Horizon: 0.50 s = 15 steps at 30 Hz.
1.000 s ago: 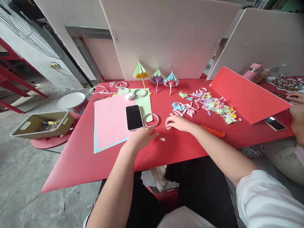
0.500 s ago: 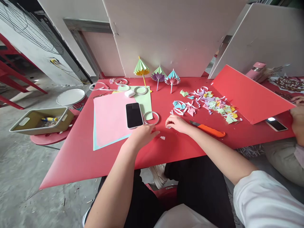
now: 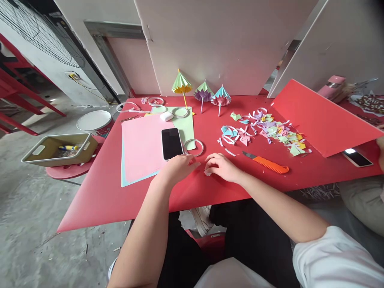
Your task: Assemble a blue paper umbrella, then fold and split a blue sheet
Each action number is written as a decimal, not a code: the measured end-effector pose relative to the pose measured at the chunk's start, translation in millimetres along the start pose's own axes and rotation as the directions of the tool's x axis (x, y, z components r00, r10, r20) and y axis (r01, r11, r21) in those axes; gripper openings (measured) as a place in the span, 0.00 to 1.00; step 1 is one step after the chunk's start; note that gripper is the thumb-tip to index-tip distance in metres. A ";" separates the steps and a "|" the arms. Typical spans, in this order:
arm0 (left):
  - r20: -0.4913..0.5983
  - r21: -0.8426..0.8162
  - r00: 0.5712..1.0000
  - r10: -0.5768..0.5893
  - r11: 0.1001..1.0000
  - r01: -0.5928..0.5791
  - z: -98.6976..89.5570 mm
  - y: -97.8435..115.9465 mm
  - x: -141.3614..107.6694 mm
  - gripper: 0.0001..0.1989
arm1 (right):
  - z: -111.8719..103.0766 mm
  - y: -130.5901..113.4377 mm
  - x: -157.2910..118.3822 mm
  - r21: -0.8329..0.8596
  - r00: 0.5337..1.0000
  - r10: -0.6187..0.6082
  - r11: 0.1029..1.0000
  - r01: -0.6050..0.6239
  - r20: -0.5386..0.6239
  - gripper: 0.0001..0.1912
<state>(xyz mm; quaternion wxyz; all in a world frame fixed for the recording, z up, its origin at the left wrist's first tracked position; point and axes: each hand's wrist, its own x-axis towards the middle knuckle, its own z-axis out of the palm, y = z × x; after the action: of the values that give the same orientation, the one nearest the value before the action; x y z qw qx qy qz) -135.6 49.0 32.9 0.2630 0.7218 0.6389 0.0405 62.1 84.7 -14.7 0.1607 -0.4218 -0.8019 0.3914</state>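
My left hand (image 3: pixel 181 166) is over the red table beside the lower right corner of a black-screened phone (image 3: pixel 171 143), fingers apart and holding nothing. The phone lies on pink paper (image 3: pixel 141 148). Just beyond my left fingertips is a roll of tape (image 3: pixel 193 147). To the right, my right hand (image 3: pixel 221 166) has its fingers bent down around a small white scrap (image 3: pixel 207 173) at the tabletop. An orange-handled cutter (image 3: pixel 271 164) lies right of my right hand. White strips and folded paper pieces (image 3: pixel 230 133) lie beyond it.
Three paper umbrellas (image 3: pixel 181 83) stand at the back of the red table (image 3: pixel 99 200). Colored paper scraps (image 3: pixel 282 134) lie before a leaning red board (image 3: pixel 327 116). A second phone (image 3: pixel 358 157) and part of another person are at the right. A bin (image 3: pixel 60 150) sits left on a stool.
My right hand has moved toward me and slightly left, and its fingers now close around the small scrap. A white strip near it is uncovered. The view has shifted slightly.
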 end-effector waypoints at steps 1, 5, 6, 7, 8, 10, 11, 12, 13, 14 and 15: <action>-0.005 -0.006 1.000 0.005 1.000 -0.005 1.1 -0.8 0.3 0.15 | 4.6 -0.5 0.5 -0.049 0.999 -0.031 0.998 0.030 -0.019 0.05; -0.021 -0.027 0.999 0.040 0.999 -0.041 4.8 -1.9 -0.1 0.13 | 19.5 5.1 0.0 -0.244 0.972 -0.193 0.957 0.156 -0.134 0.04; -0.028 -0.030 0.999 0.045 0.999 -0.046 5.3 -2.0 -0.7 0.13 | 21.7 6.8 -1.0 -0.276 0.962 -0.222 0.946 0.173 -0.158 0.04; -0.034 -0.032 0.998 0.048 0.998 -0.049 5.7 -2.0 -1.3 0.13 | 23.1 8.0 -2.1 -0.294 0.954 -0.244 0.937 0.186 -0.176 0.04; -0.041 -0.030 0.998 0.051 0.998 -0.052 6.1 -2.1 -2.0 0.13 | 23.7 8.9 -3.5 -0.296 0.947 -0.259 0.935 0.197 -0.188 0.04; -0.050 -0.021 0.997 0.064 0.998 -0.065 7.2 -2.1 -3.1 0.12 | 23.1 9.5 -6.6 -0.244 0.942 -0.256 0.949 0.202 -0.216 0.05; -0.054 -0.017 0.996 0.076 0.997 -0.077 8.4 -1.8 -3.3 0.11 | 22.0 9.6 -8.5 -0.187 0.944 -0.231 0.964 0.189 -0.234 0.05; -0.059 -0.010 0.994 0.091 0.996 -0.092 10.2 -1.1 -3.0 0.11 | 20.6 9.8 -10.4 -0.114 0.949 -0.188 0.980 0.164 -0.253 0.05; -0.070 0.001 0.991 0.112 0.994 -0.112 12.8 0.2 -2.2 0.10 | 18.9 10.2 -12.5 -0.031 0.953 -0.131 0.991 0.127 -0.275 0.05; -0.085 0.016 0.986 0.141 0.990 -0.141 16.4 1.9 -1.0 0.09 | 17.1 11.0 -14.5 0.054 0.954 -0.068 0.995 0.087 -0.294 0.04; -0.100 0.034 0.978 0.182 0.983 -0.180 20.6 4.2 0.6 0.09 | 15.1 12.1 -16.5 0.133 0.951 -0.007 0.990 0.050 -0.308 0.04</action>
<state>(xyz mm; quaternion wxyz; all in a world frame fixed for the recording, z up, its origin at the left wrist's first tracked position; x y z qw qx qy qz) -123.5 42.7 16.9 0.2159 0.7771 0.5837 0.0933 69.7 68.1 -32.5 0.3180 -0.4535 -0.7439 0.3739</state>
